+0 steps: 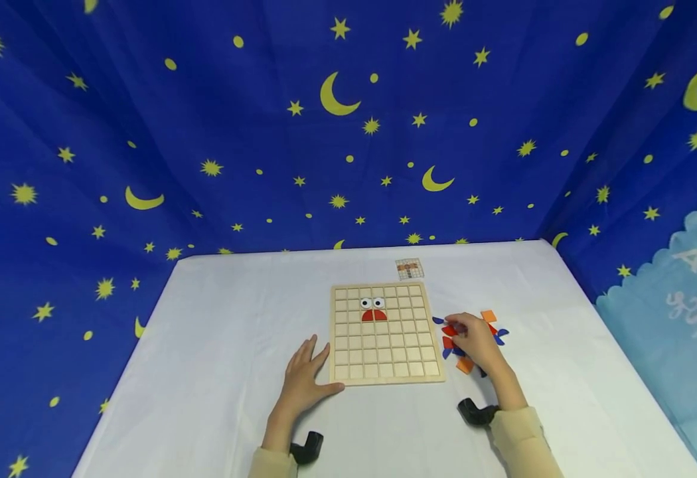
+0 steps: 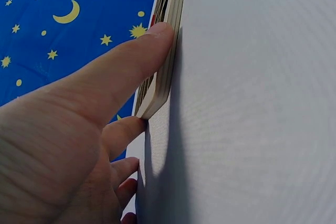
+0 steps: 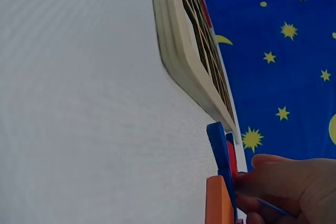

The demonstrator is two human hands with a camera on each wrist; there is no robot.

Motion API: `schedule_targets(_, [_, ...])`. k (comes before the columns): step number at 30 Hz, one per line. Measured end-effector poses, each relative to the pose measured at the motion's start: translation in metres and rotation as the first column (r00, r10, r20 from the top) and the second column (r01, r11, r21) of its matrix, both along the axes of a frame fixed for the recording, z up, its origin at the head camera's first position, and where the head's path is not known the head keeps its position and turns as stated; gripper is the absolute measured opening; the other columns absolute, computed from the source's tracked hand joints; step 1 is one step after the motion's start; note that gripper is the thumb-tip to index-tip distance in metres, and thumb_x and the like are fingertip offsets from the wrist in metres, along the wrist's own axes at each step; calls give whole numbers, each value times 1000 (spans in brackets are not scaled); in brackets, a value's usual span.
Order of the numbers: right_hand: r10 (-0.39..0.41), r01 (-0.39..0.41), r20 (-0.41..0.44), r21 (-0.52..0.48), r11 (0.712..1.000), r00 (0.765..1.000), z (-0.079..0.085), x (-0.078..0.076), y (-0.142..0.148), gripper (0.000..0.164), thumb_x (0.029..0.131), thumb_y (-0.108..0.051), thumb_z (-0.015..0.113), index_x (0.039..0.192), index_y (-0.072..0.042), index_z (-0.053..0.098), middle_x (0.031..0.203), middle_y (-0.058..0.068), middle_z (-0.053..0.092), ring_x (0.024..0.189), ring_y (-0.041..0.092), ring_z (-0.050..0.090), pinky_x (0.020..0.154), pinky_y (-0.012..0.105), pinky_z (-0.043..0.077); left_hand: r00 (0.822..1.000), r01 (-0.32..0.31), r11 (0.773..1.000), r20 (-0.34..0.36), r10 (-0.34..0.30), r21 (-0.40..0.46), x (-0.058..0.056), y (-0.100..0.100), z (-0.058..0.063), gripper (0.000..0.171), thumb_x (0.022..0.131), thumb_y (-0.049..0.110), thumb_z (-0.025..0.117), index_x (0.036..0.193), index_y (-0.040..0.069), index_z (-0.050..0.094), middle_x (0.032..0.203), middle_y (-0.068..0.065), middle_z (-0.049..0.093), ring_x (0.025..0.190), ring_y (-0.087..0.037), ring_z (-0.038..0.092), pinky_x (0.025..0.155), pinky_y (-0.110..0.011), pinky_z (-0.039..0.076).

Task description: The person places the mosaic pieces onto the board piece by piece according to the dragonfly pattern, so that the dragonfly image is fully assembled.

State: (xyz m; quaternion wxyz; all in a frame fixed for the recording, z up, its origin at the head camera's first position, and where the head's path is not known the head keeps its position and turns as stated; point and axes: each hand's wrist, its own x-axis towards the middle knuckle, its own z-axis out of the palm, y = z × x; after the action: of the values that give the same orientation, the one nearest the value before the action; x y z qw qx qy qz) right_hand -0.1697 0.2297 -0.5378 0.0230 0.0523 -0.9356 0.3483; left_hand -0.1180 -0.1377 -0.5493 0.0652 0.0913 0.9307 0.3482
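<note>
A square wooden grid board (image 1: 387, 342) lies on the white table. Near its top, two eye pieces (image 1: 372, 303) sit above two red quarter-round pieces (image 1: 374, 316). My left hand (image 1: 303, 378) is spread at the board's lower left corner, thumb on the front edge and index fingertip by the left side, as the left wrist view also shows. To the right of the board, my right hand (image 1: 472, 337) reaches over a loose pile of red, blue and orange pieces (image 1: 464, 364). Its thumb and fingers are bent down by a red and a blue piece (image 1: 438, 320); I cannot tell whether they pinch one.
A small picture card (image 1: 409, 269) with a grid pattern lies behind the board. Blue cloth (image 1: 253, 133) with yellow stars and moons hangs behind the table and at its sides. A black wrist mount (image 1: 476, 412) sits at each wrist.
</note>
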Motion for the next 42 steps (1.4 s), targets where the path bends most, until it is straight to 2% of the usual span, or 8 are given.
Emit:
schedule_targets(8, [-30, 29, -43, -31, 999, 999, -7, -2, 2, 37, 76, 2, 74, 111, 3, 66, 98, 16, 68, 79, 18, 58, 69, 27, 52, 1000, -3, 1000, 26, 3, 15, 1, 0, 4, 89, 69, 39, 82, 141, 3, 45, 156, -23, 23, 145, -43, 16, 115, -62, 13])
schedule_targets(13, [-46, 44, -42, -28, 999, 998, -8, -1, 1, 38, 77, -1, 75, 113, 3, 65, 96, 15, 68, 79, 19, 59, 69, 28, 52, 1000, -4, 1000, 24, 4, 15, 2, 0, 6, 88, 68, 38, 82, 140, 3, 45, 156, -24, 23, 145, -44, 17, 115, -63, 13])
schedule_targets(17, [-70, 66, -46, -75, 995, 997, -2, 0, -6, 39, 78, -3, 75, 115, 1, 65, 100, 15, 69, 85, 22, 63, 72, 29, 54, 1000, -1, 1000, 17, 1, 6, 1, -1, 5, 88, 68, 39, 82, 140, 3, 45, 156, -23, 23, 145, -44, 17, 114, -63, 13])
schedule_targets(25, [1, -20, -105, -181, 983, 994, 9, 1, -49, 38, 77, -2, 75, 114, 2, 66, 103, 16, 71, 89, 27, 67, 78, 41, 56, 1000, -5, 1000, 12, 4, 25, 2, -2, 4, 89, 67, 40, 82, 139, 3, 46, 155, -25, 25, 144, -44, 18, 114, -64, 14])
schedule_targets(28, [17, -51, -158, -210, 976, 987, 8, -3, -70, 35, 76, 1, 75, 110, 3, 66, 101, 16, 70, 84, 25, 67, 74, 37, 56, 1000, -4, 1000, 12, 3, 25, 4, -3, 4, 89, 67, 41, 82, 139, 2, 46, 154, -25, 25, 144, -45, 18, 114, -64, 14])
schedule_targets(33, [64, -110, -206, -223, 969, 976, 1, -8, -105, 19, 74, 3, 75, 92, 1, 69, 89, 12, 70, 75, 20, 64, 66, 25, 55, 1000, -10, 1000, 14, 10, 12, 7, -6, 2, 89, 67, 40, 82, 139, 2, 46, 155, -25, 25, 144, -44, 19, 114, -63, 14])
schedule_targets(36, [88, -134, -197, -233, 963, 976, 1, -11, -122, 13, 74, 4, 75, 84, -1, 68, 86, 10, 69, 77, 20, 65, 67, 24, 55, 1000, -3, 1000, 13, 3, 18, 6, -7, 3, 88, 68, 40, 82, 139, 2, 46, 155, -24, 24, 144, -44, 18, 114, -63, 14])
schedule_targets(42, [68, -105, -173, -218, 970, 983, 1, -17, -141, 14, 73, 5, 75, 83, -2, 68, 88, 10, 70, 81, 20, 66, 71, 27, 56, 1000, 1, 999, 29, -2, 35, 2, -4, 2, 88, 70, 40, 80, 141, 4, 44, 156, -22, 22, 145, -42, 16, 115, -62, 13])
